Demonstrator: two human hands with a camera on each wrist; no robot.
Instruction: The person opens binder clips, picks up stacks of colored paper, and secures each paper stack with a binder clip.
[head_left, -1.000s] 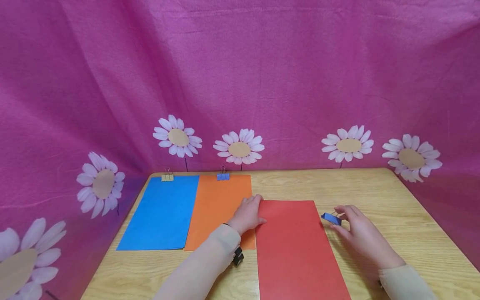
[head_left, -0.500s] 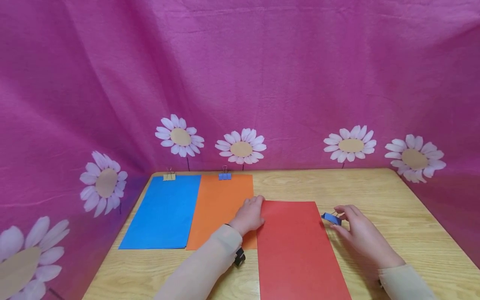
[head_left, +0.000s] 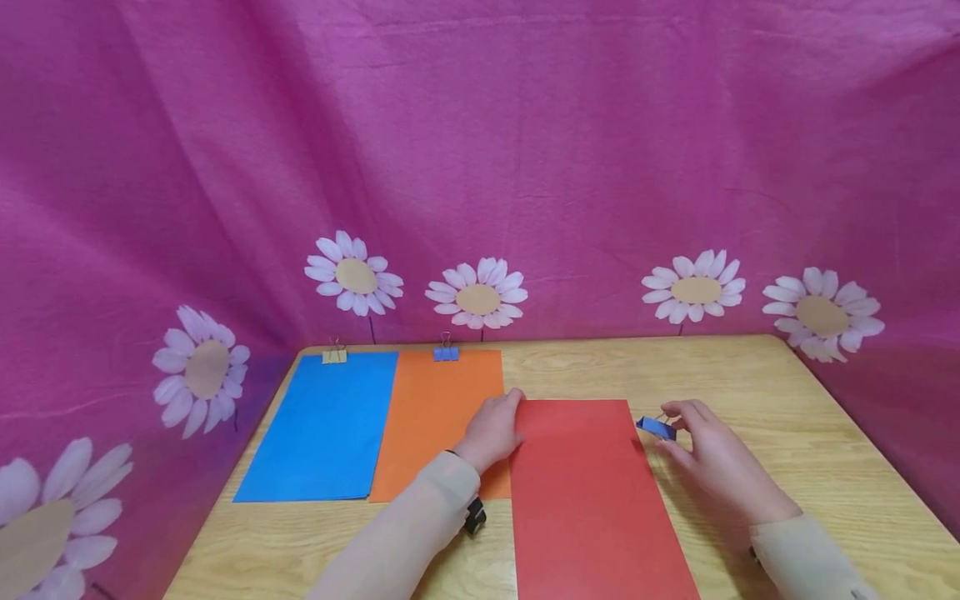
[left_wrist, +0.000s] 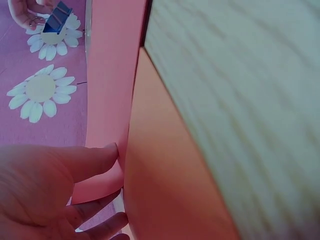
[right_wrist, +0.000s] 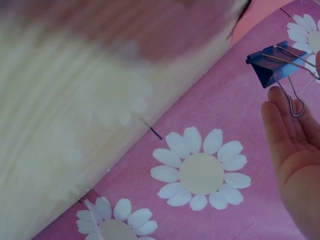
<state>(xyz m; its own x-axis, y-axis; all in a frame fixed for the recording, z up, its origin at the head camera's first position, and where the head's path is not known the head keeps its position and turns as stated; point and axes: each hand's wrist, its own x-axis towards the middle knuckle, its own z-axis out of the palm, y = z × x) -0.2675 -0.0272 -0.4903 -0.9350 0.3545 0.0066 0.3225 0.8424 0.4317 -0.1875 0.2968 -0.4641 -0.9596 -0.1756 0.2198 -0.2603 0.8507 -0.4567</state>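
Observation:
My left hand (head_left: 491,431) pinches the red paper (head_left: 592,500) at the upper part of its left edge. In the left wrist view, the thumb lies on one face of the red paper (left_wrist: 112,60) and the fingers are on its other side. To the right of the paper, my right hand (head_left: 720,458) holds a blue binder clip (head_left: 656,428) by its wire handles, off the table. Close to the paper's right edge, the clip appears apart from it. The right wrist view shows the clip (right_wrist: 275,62) with its two wire handles between thumb and fingers.
Left of the red paper lies an orange sheet (head_left: 435,417) with a blue binder clip (head_left: 446,354) on its far edge. Beside it is a blue sheet (head_left: 322,425) with a yellow binder clip (head_left: 334,357). A pink flowered cloth (head_left: 570,167) surrounds the wooden table (head_left: 720,367).
My right hand and the binder clip have shifted slightly left and away from me, nearer the red paper. The left hand keeps its grip in the same place.

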